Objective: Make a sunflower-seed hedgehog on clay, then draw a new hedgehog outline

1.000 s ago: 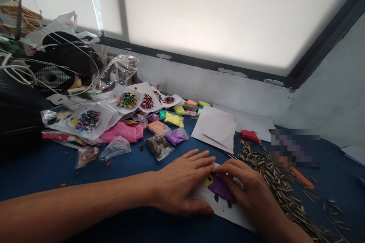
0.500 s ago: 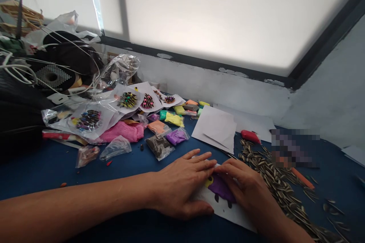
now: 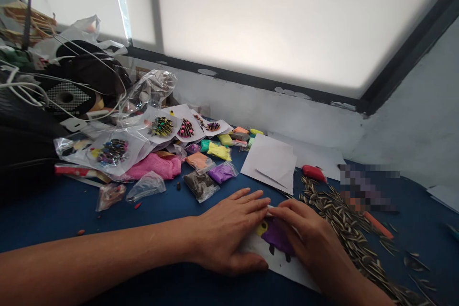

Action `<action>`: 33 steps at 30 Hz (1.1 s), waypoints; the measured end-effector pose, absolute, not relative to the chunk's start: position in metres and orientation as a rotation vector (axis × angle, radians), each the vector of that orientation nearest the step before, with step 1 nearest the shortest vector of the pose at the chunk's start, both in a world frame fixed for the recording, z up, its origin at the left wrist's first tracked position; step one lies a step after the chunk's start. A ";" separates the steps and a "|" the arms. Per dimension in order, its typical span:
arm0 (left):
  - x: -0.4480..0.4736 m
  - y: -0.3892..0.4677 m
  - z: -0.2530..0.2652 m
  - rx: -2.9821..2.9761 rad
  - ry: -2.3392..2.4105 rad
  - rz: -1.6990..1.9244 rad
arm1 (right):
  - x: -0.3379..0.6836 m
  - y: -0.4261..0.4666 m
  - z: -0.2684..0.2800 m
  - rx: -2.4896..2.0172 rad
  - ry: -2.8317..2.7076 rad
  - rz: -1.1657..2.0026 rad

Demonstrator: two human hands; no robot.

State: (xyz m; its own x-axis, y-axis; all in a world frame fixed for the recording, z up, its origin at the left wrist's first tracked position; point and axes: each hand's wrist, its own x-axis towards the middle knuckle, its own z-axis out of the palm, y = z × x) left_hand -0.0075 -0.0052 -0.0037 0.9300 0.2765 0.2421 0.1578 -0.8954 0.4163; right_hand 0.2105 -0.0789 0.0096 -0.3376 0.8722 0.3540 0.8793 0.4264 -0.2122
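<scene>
My left hand (image 3: pixel 229 232) lies flat on a sheet of white paper (image 3: pixel 287 267), open, with its thumb spread along the near side. On that paper is a purple clay shape (image 3: pixel 278 236) with a yellow clay end (image 3: pixel 261 228) and small dark pieces along its lower edge. My right hand (image 3: pixel 313 234) curves over the right part of the purple clay, its fingers closed together at the clay's upper edge. Whatever those fingertips hold is hidden. To its right spreads a pile of striped sunflower seeds (image 3: pixel 342 222).
Behind my hands are blank white papers (image 3: pixel 268 160), a red clay packet (image 3: pixel 314 172) and bagged purple clay (image 3: pixel 223 171). Seed-studded clay figures (image 3: pixel 162 125) lie on papers to the left, beside a pink cloth (image 3: pixel 154 166). An orange stick (image 3: pixel 378 224) lies by the seeds.
Both hands keep nearly the same places over the paper. My right fingers have shifted very slightly at the clay's upper edge, and the view has moved a little.
</scene>
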 end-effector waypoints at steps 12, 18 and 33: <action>-0.009 -0.005 -0.002 2.640 0.351 0.402 | 0.290 -0.062 0.018 -1.865 -1.936 -0.337; -0.009 -0.004 -0.001 2.631 0.338 0.381 | 0.297 -0.053 0.012 -1.950 -2.015 -0.280; -0.009 -0.005 0.002 2.632 0.360 0.349 | 0.284 -0.060 0.027 -2.017 -1.855 -0.345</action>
